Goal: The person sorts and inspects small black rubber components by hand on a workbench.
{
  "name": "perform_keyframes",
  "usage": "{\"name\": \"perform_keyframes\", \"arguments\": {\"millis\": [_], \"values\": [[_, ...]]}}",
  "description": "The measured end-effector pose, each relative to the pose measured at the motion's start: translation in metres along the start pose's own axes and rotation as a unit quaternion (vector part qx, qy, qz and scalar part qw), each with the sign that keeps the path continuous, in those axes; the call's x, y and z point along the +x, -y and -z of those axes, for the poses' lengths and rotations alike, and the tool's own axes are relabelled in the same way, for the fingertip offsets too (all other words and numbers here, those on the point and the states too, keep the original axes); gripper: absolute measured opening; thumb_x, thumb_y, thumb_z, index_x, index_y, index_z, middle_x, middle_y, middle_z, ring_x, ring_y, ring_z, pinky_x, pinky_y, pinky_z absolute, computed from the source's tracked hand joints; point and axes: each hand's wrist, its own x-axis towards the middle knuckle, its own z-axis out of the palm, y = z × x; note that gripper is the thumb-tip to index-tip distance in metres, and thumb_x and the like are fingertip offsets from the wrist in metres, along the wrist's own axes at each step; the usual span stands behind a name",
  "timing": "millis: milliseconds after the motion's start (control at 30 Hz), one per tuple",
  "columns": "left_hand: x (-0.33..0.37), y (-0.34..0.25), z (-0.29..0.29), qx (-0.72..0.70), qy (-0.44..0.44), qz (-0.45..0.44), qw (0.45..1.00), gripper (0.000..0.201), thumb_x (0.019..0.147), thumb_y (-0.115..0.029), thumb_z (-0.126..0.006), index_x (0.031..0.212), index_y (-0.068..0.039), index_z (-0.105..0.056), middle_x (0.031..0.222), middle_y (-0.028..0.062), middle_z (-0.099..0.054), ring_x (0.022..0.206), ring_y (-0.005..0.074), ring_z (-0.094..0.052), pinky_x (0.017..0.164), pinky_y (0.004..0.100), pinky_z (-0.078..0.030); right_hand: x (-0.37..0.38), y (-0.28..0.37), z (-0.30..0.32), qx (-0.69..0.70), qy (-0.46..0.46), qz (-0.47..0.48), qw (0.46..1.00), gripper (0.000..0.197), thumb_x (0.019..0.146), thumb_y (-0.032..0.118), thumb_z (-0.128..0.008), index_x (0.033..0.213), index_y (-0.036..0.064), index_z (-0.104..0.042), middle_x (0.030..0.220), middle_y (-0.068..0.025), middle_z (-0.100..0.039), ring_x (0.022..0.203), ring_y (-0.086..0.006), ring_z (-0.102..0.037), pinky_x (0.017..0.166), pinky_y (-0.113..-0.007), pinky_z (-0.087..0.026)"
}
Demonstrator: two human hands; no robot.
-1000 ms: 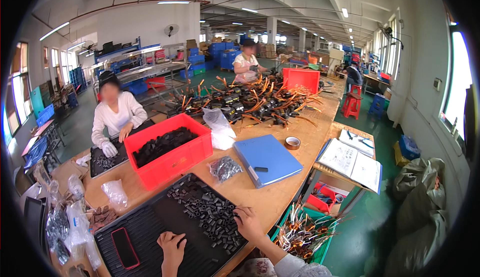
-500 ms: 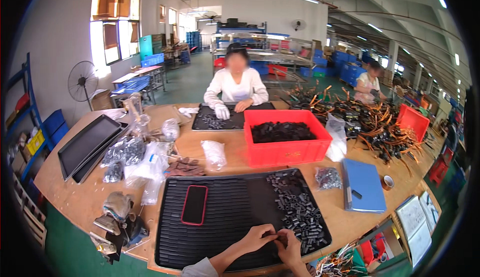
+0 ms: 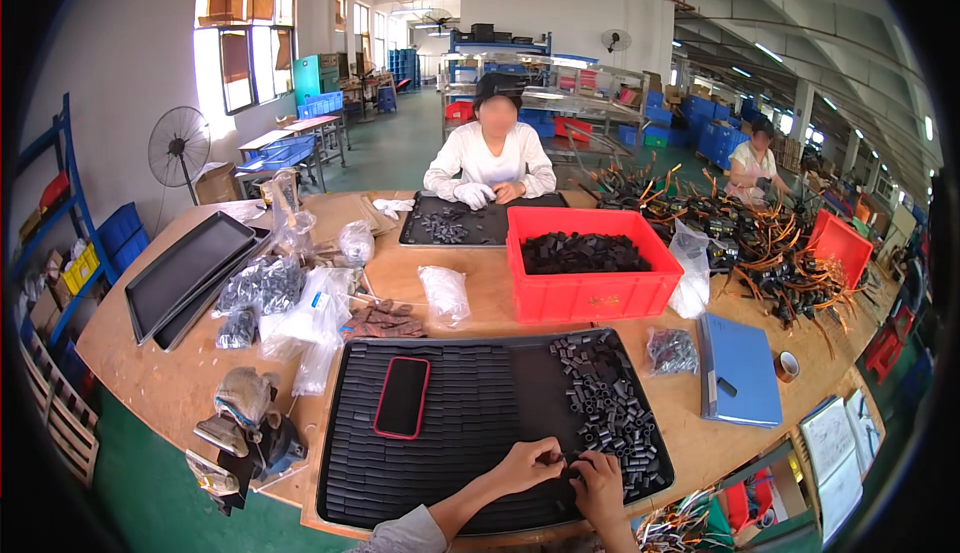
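Over the front part of a black tray (image 3: 540,393), my left hand (image 3: 525,467) and my right hand (image 3: 600,491) are close together. The fingers of both are closed in a pinch. Something small and dark shows between them, but its shape is too small to tell. Just beyond my right hand, loose short black tubes (image 3: 615,423) lie heaped along the tray's right side. Flat black pieces (image 3: 455,463) cover its left part in neat close rows. On those rows rests a phone (image 3: 402,398) with a red edge.
A red bin (image 3: 595,293) of black parts stands beyond the tray. Across the table a person (image 3: 490,158) works at another black tray (image 3: 455,223). A blue folder (image 3: 738,373) and a tape roll (image 3: 787,366) lie right; plastic bags (image 3: 310,318) and a clamp-like tool (image 3: 245,433) lie left.
The whole view has shifted slightly, so the scene sits a little further right and higher. My hands stay together over the tray; my right hand's fingers have drawn slightly apart from my left.
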Motion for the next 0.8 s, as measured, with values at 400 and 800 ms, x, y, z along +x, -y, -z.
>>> {"name": "perform_keyframes", "arguments": {"millis": [400,800], "values": [[0.001,-0.004,0.002,0.023,0.026,0.074,0.997,0.024,0.086,-0.012,-0.073,0.106,0.000,-0.067,0.089,0.0050,-0.069,0.076,0.0084,-0.063,0.070,0.0240,-0.052,0.000,-0.003,0.001,-0.008,-0.029,-0.003,1.000,0.023,0.068,0.004,-0.075,0.087,0.0080,-0.063,0.107,-0.0074,-0.058,0.098,-0.0309,-0.054,0.082,-0.041,-0.045],[-0.006,0.002,-0.007,0.026,0.033,0.072,0.997,0.032,0.080,-0.017,-0.080,0.102,0.001,-0.067,0.089,0.0065,-0.070,0.083,0.0091,-0.063,0.074,0.0255,-0.052,-0.003,0.010,-0.019,0.598,-0.090,-0.280,0.745,0.007,0.090,0.005,-0.065,0.093,0.0024,-0.060,0.090,-0.0042,-0.066,0.083,-0.0096,-0.061,0.078,-0.023,-0.047]]}}
